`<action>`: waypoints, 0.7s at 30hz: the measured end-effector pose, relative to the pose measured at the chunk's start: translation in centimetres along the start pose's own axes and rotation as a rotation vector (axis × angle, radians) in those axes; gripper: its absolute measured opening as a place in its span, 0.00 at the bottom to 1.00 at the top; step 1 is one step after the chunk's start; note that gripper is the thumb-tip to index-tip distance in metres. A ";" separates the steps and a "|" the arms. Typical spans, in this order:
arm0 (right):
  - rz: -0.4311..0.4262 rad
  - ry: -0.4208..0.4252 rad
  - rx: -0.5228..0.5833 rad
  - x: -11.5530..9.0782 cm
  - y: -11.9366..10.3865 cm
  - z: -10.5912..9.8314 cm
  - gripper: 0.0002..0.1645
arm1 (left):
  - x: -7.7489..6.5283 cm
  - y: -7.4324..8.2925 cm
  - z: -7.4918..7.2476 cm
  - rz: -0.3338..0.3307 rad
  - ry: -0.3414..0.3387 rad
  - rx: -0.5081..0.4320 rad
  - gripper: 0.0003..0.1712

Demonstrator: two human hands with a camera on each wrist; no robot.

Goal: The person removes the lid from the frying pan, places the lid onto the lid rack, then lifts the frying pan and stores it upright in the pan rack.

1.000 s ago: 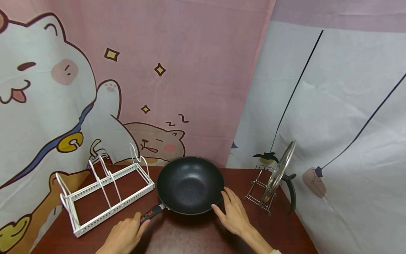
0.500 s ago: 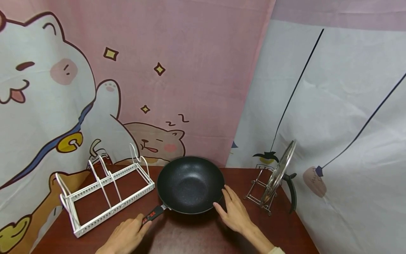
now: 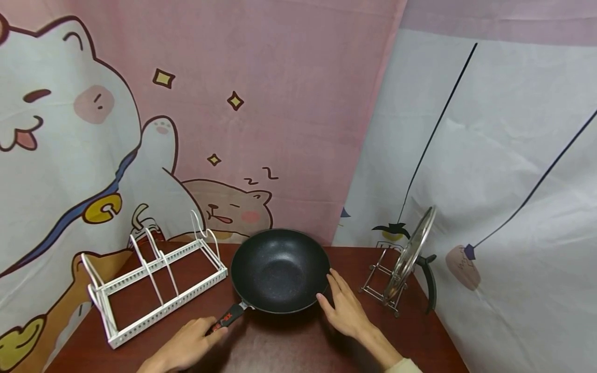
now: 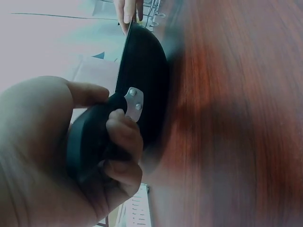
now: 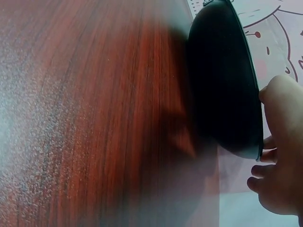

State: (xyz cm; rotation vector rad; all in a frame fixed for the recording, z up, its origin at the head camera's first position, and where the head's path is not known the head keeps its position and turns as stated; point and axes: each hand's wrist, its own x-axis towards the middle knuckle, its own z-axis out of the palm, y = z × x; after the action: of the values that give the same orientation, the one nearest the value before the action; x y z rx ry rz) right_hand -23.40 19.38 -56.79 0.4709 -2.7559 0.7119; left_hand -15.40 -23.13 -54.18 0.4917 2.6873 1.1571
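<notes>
A black wok stands on the table, bowl up, its dark handle with red lettering angled toward the front left. My left hand holds that handle; the left wrist view shows fingers curled round it and the thumb along its top, near the riveted metal bracket. At the wok's right side is my right hand, thumb and fingertips right at the rim, the fingers fairly straight. From the right wrist view, the wok's dark outer wall hides part of those fingers.
To the left lies a white rack with upright wire dividers. A glass lid with a black handle leans in a small metal wire stand at the right. Cartoon-printed cloth hangs behind the reddish-brown table.
The wok's handle has swung slightly to the right, my left hand moving with it. My right hand has slid a little to the right along the rim. Rack and lid have stayed put.
</notes>
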 end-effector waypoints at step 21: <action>-0.006 -0.046 0.066 1.1 1.5 -0.4 0.44 | 0.9 -0.6 1.0 0.076 -0.112 -0.227 0.23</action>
State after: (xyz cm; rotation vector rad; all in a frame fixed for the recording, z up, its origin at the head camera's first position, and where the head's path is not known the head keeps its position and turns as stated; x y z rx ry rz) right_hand -24.89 20.54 -56.69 0.5152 -2.7794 0.8018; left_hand -16.08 -22.55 -55.32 0.6056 2.4239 1.3897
